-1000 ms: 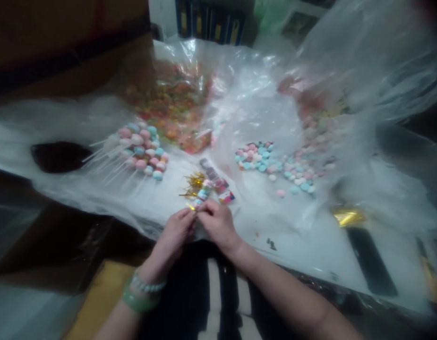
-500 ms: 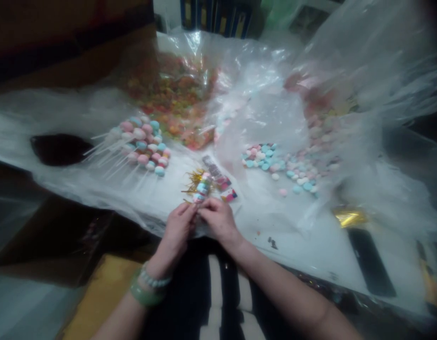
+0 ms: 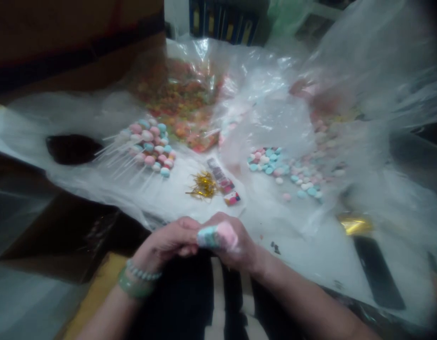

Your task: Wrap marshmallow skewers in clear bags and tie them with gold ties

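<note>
A short marshmallow skewer (image 3: 215, 237) in pink, white and blue lies sideways between my hands, its pink end to the right; it looks wrapped in clear film. My left hand (image 3: 179, 238) pinches its left end between thumb and fingers. Right behind the marshmallows is my right hand (image 3: 235, 236), with its fingers hidden by them and blurred. Beyond the hands lie a small heap of gold twist ties (image 3: 203, 185) and some printed labels (image 3: 232, 197). Farther left is a pile of marshmallow skewers (image 3: 152, 144) on white sticks.
Loose marshmallows (image 3: 266, 159) spill from a clear plastic bag (image 3: 278, 118). Orange and green gummy candies (image 3: 190, 113) fill another bag at the back. To the right are a dark phone (image 3: 379, 274) and gold foil (image 3: 355, 225). A cardboard box (image 3: 76, 42) stands back left.
Both hands have come down towards my body, off the twist ties. The marshmallow skewer has swung from upright to pointing right, across my right hand.
</note>
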Motion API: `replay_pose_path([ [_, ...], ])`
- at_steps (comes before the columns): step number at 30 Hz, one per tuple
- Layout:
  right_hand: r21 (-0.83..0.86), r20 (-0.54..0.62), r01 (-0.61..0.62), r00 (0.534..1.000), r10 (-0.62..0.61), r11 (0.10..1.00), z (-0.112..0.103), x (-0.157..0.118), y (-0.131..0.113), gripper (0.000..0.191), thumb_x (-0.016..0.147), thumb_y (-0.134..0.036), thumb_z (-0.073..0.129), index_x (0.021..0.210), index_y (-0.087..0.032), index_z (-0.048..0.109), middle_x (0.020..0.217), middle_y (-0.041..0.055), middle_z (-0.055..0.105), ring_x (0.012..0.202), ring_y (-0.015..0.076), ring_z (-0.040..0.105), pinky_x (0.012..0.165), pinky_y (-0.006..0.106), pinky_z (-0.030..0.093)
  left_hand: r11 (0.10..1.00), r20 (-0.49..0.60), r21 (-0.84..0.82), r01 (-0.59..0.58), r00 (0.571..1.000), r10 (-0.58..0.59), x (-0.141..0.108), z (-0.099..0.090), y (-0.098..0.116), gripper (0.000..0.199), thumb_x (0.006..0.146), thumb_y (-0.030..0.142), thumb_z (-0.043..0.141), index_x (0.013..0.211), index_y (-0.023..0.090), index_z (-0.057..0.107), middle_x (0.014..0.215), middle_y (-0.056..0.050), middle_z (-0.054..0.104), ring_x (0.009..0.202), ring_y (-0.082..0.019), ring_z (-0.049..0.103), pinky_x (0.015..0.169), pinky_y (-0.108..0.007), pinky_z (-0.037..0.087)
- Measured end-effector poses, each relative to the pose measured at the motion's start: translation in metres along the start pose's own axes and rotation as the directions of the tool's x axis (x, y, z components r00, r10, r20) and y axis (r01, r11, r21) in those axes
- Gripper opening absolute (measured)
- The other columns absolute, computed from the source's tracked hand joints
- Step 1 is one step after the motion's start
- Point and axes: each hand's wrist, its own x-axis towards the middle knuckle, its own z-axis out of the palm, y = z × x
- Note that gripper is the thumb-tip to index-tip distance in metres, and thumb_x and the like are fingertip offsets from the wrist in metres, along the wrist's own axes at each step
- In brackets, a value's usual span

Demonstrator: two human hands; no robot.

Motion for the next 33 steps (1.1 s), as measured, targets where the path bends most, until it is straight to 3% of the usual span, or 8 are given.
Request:
replay_pose_path([
  [7, -0.647, 0.456, 0.663, 0.732, -0.506, 0.377, -0.012, 0.019, -0.032, 0.028, 0.093, -0.006, 0.046, 0.069, -0.018, 0.057, 0.061, 0.0025, 0.057, 0.057, 0.0158, 0.046, 0.061, 0.034, 0.033, 0.651, -0.006, 0.738, -0.177, 0.963, 0.268, -0.031, 0.011, 0.060, 0.024, 0.067, 0.019, 0.073, 0.048, 0.018, 0.059, 0.047, 0.002, 0.049, 0.047, -0.011, 0.038, 0.048, -0.023, 0.024],
  [12, -0.433, -0.161, 0.169, 0.952, -0.261, 0.885, -0.013, 0.045, -0.038, 0.021, 0.088, -0.015, 0.050, 0.071, -0.021, 0.059, 0.061, 0.0008, 0.057, 0.059, 0.0158, 0.048, 0.061, 0.031, 0.037, 0.434, -0.385, 0.899, -0.051, 0.377, 0.842, -0.037, 0.075, 0.048, 0.027, 0.081, 0.014, 0.058, 0.056, 0.020, 0.054, 0.055, -0.001, 0.045, 0.054, -0.014, 0.033, 0.055, -0.028, 0.026],
  [16, 0.441, -0.133, -0.211, 0.946, 0.296, 0.872, 0.013, 0.053, -0.022, 0.016, 0.081, -0.024, 0.057, 0.066, -0.022, 0.054, 0.051, -0.0050, 0.043, 0.047, 0.0129, 0.040, 0.049, 0.027, 0.037, 0.610, -0.538, 0.745, -0.270, 0.297, 0.789, -0.011, 0.067, 0.025, 0.013, 0.088, 0.030, 0.060, 0.078, 0.021, 0.064, 0.076, -0.005, 0.059, 0.074, -0.019, 0.053, 0.074, -0.030, 0.041],
  [19, 0.472, -0.151, -0.175, 0.950, 0.275, 0.864, 0.023, 0.048, -0.004, 0.023, 0.087, -0.031, 0.054, 0.065, -0.024, 0.056, 0.051, -0.0056, 0.044, 0.046, 0.0131, 0.040, 0.048, 0.027, 0.040, 0.842, -0.697, 0.200, -0.500, 0.532, 0.481, 0.000, 0.034, 0.008, 0.038, 0.079, 0.050, 0.071, 0.099, 0.020, 0.061, 0.089, -0.006, 0.061, 0.081, -0.020, 0.059, 0.073, -0.031, 0.047],
  [22, 0.126, -0.251, -0.076, 0.962, 0.106, 0.989, 0.019, 0.040, 0.009, 0.023, 0.086, -0.033, 0.060, 0.066, -0.022, 0.065, 0.057, -0.0038, 0.053, 0.058, 0.0132, 0.050, 0.062, 0.025, 0.048, 0.940, -0.171, -0.292, -0.177, 0.976, 0.131, -0.004, 0.013, -0.005, 0.065, 0.073, 0.077, 0.060, 0.093, 0.015, 0.061, 0.078, -0.009, 0.062, 0.066, -0.023, 0.062, 0.059, -0.034, 0.049],
  [24, -0.034, -0.221, -0.068, 0.973, 0.059, 0.997, 0.015, 0.038, 0.010, 0.021, 0.082, -0.030, 0.065, 0.063, -0.022, 0.065, 0.057, -0.0021, 0.054, 0.063, 0.0142, 0.052, 0.070, 0.026, 0.048, 0.972, 0.062, -0.236, -0.018, 0.998, 0.033, -0.013, 0.005, -0.011, 0.066, 0.076, 0.077, 0.057, 0.085, 0.012, 0.063, 0.074, -0.011, 0.063, 0.057, -0.021, 0.061, 0.052, -0.032, 0.047],
  [31, 0.457, 0.477, -0.682, 0.730, 0.490, 0.572, 0.027, 0.051, 0.005, 0.025, 0.078, -0.043, 0.058, 0.073, -0.019, 0.059, 0.061, -0.0013, 0.056, 0.057, 0.0137, 0.053, 0.060, 0.028, 0.045, 0.881, -0.142, 0.453, -0.137, 0.964, 0.223, -0.055, -0.039, 0.002, 0.038, 0.076, 0.038, 0.077, 0.111, 0.022, 0.076, 0.110, -0.006, 0.075, 0.104, -0.025, 0.064, 0.093, -0.032, 0.048],
  [33, 0.322, 0.495, -0.625, 0.752, 0.436, 0.712, 0.035, 0.049, -0.001, 0.017, 0.078, -0.036, 0.060, 0.075, -0.019, 0.061, 0.065, -0.0012, 0.059, 0.061, 0.0138, 0.055, 0.064, 0.027, 0.044, 0.821, -0.200, 0.571, -0.010, 0.968, 0.151, -0.068, -0.048, 0.005, 0.039, 0.077, 0.039, 0.076, 0.114, 0.026, 0.077, 0.108, -0.004, 0.076, 0.100, -0.028, 0.066, 0.091, -0.034, 0.050],
])
